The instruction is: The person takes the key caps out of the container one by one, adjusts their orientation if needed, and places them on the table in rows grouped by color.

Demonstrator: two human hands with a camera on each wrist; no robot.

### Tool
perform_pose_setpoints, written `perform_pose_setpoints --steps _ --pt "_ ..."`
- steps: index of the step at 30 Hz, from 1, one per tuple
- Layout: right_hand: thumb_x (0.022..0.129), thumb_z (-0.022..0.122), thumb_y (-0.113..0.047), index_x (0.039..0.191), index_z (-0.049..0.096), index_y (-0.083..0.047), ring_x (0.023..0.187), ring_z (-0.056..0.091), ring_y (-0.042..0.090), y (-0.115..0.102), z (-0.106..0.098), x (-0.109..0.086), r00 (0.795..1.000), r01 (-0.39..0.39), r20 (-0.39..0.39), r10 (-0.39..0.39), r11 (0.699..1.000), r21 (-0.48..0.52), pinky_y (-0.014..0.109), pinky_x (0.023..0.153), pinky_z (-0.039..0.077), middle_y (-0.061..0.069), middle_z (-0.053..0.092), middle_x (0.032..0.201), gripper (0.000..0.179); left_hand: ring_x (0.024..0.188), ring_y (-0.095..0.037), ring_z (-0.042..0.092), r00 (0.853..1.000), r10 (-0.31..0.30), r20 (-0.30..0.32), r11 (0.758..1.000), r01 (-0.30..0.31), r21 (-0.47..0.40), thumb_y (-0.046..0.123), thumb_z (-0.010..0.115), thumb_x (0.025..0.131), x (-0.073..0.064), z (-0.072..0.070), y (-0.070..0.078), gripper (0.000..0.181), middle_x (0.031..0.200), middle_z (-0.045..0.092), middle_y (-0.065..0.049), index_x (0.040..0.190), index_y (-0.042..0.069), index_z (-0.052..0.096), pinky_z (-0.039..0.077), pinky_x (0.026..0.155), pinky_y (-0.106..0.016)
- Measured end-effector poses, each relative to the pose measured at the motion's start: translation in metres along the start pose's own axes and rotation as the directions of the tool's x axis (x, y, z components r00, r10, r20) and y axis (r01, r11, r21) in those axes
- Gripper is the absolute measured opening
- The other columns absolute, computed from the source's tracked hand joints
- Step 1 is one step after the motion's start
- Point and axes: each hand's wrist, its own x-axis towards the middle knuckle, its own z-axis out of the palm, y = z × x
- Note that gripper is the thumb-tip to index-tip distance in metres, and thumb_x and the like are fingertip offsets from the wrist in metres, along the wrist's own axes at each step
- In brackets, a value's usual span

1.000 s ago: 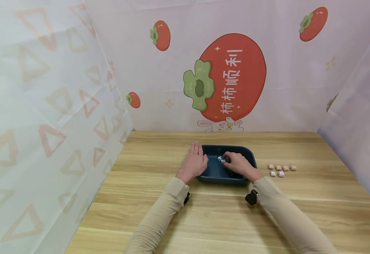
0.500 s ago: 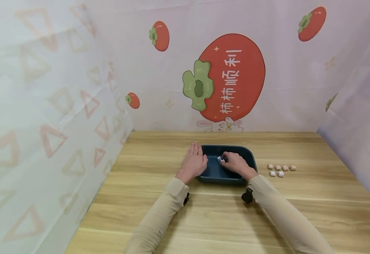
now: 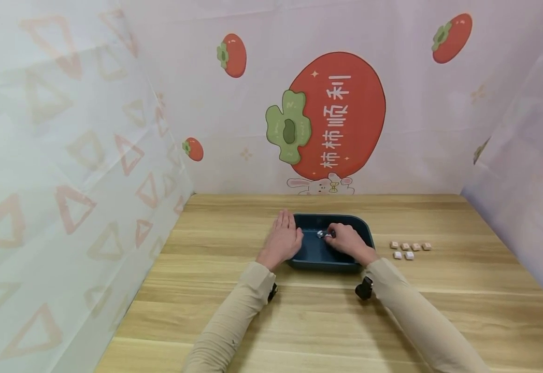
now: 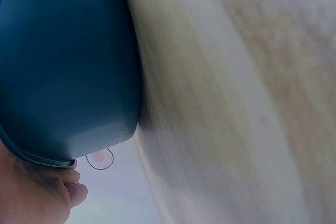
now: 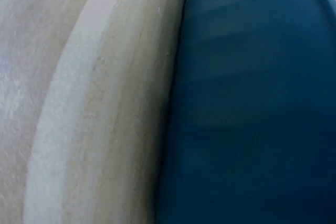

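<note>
A dark blue rectangular tray (image 3: 311, 254) stands on the wooden table; its side wall fills much of both wrist views. My left hand (image 3: 283, 241) rests along the tray's left rim, fingers straight in the head view. Inside the tray, my right hand (image 3: 347, 241) pinches a small white piece (image 3: 328, 236) between thumb and fingers. Just left of those fingertips lies another small white piece (image 3: 320, 234). Both are too small to name surely. The right wrist view shows the blue tray wall (image 5: 252, 103) and tabletop, with the hand hidden.
Right of the tray, several small keycap-like blocks (image 3: 405, 246) lie in two short rows, the back row pinkish and the front row white. A printed cloth wall (image 3: 234, 176) stands behind the table, and another (image 3: 89, 207) on the left.
The small white pieces, close together earlier, now show a gap between them. My right forearm has shifted slightly left. My left hand keeps its place on the rim.
</note>
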Motion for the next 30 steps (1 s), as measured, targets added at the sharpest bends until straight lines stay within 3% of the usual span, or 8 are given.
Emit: perform_pose_setpoints --steps 10,15,18,25,30 --pt "0.095 0.06 -0.013 0.104 0.061 -0.001 0.063 0.064 0.015 -0.003 -0.01 -0.01 1.0 0.03 -0.01 -0.029 0.989 0.142 0.029 0.054 0.053 0.011 0.067 0.084 0.015 0.154 -0.031 0.004 1.0 -0.001 -0.009 1.0 0.001 0.007 0.035 0.023 0.106 0.0 -0.001 0.001 0.063 0.165 0.004 -0.018 0.156 -0.001 0.014 0.011 0.125 -0.042" --pt "0.095 0.058 -0.015 0.111 0.062 -0.001 0.062 0.063 0.014 -0.003 -0.013 -0.013 0.998 0.048 -0.052 -0.04 0.984 0.174 0.028 0.054 0.052 0.011 0.067 0.088 0.022 0.154 -0.031 0.004 1.0 0.0 -0.012 1.0 0.0 0.002 0.035 0.023 0.106 0.0 0.0 0.0 0.063 0.165 0.004 -0.018 0.156 -0.002 0.013 0.012 0.125 -0.042" --pt "0.095 0.057 -0.017 0.114 0.063 0.0 0.061 0.061 0.015 -0.003 -0.016 -0.015 0.995 0.069 -0.078 -0.056 0.983 0.171 0.03 0.055 0.052 0.011 0.067 0.088 0.026 0.154 -0.032 0.006 1.0 0.002 -0.016 1.0 -0.002 0.004 0.035 0.023 0.106 0.0 0.001 -0.001 0.063 0.165 0.004 -0.018 0.156 -0.002 0.013 0.012 0.125 -0.042" --pt "0.093 0.056 -0.017 0.112 0.068 -0.002 0.075 0.056 0.018 0.001 -0.02 -0.019 0.976 0.123 -0.19 -0.105 0.989 0.088 0.035 0.071 0.048 0.009 0.069 0.092 0.027 0.154 -0.032 0.006 1.0 0.002 -0.023 1.0 -0.002 0.007 0.036 0.022 0.106 0.001 0.003 -0.002 0.063 0.165 0.005 -0.018 0.156 -0.002 0.015 0.011 0.125 -0.042" --pt "0.093 0.053 -0.014 0.115 0.067 0.0 0.069 0.052 0.018 0.004 -0.026 -0.025 0.967 0.15 -0.22 -0.126 0.984 0.094 0.031 0.066 0.042 0.008 0.065 0.085 0.029 0.154 -0.032 0.006 1.0 0.002 -0.028 1.0 -0.002 0.009 0.036 0.022 0.106 0.002 0.004 -0.001 0.063 0.165 0.009 -0.02 0.155 -0.003 0.018 0.012 0.125 -0.042"
